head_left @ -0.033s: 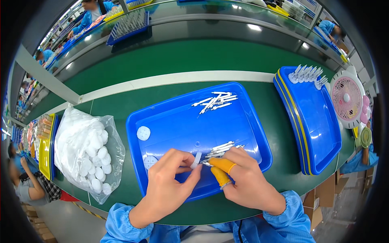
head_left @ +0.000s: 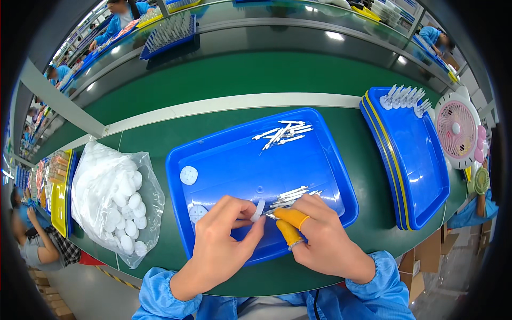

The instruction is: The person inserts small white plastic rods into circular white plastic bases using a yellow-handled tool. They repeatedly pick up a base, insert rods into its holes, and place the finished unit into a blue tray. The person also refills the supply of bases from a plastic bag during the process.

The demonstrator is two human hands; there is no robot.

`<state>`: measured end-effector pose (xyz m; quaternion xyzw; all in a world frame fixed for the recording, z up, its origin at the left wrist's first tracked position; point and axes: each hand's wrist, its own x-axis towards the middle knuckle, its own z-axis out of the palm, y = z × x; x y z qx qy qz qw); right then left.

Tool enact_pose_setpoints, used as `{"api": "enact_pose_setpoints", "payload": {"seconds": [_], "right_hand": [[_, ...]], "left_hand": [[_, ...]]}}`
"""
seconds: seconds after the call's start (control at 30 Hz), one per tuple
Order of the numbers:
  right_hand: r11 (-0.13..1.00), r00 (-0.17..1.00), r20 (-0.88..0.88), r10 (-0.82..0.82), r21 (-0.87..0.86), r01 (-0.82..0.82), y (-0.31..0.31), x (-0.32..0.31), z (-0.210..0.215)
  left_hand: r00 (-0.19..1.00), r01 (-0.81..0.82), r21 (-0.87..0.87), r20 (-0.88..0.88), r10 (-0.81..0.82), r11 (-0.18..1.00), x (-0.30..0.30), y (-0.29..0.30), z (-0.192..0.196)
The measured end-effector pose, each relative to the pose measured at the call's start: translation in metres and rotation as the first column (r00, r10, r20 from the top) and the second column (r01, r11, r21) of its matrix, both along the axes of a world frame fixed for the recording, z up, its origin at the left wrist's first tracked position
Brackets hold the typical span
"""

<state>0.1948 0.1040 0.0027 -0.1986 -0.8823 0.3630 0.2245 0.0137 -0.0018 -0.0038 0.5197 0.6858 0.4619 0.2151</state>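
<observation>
The small white disc (head_left: pixel 258 209) sits pinched between the thumb and forefinger of the left hand (head_left: pixel 221 242), over the near edge of the blue tray (head_left: pixel 224 160). The right hand (head_left: pixel 320 234), with orange finger covers on two fingers, pinches a thin white stick (head_left: pixel 272 213) whose tip meets the disc. Compared with the earlier view, both hands hold the same pose, so the joining looks unfinished (a judgement). More sticks (head_left: pixel 293 194) lie just beside, another pile (head_left: pixel 282 133) farther back, a bag of discs (head_left: pixel 114 197) to the left
</observation>
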Motion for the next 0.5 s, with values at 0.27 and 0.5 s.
{"api": "enact_pose_setpoints", "payload": {"seconds": [0.27, 0.5], "right_hand": [[0.999, 0.996, -0.086, -0.037, -0.042, 0.034, -0.0013, 0.002, 0.002], [1.0, 1.0, -0.017, 0.002, 0.025, -0.002, 0.0029, 0.0019, -0.0049]], "left_hand": [[0.988, -0.048, -0.07, 0.144, 0.058, 0.996, -0.0024, 0.001, 0.0018], [0.96, -0.032, -0.155, 0.269, 0.074, 0.987, -0.0039, -0.0003, 0.0081]]}}
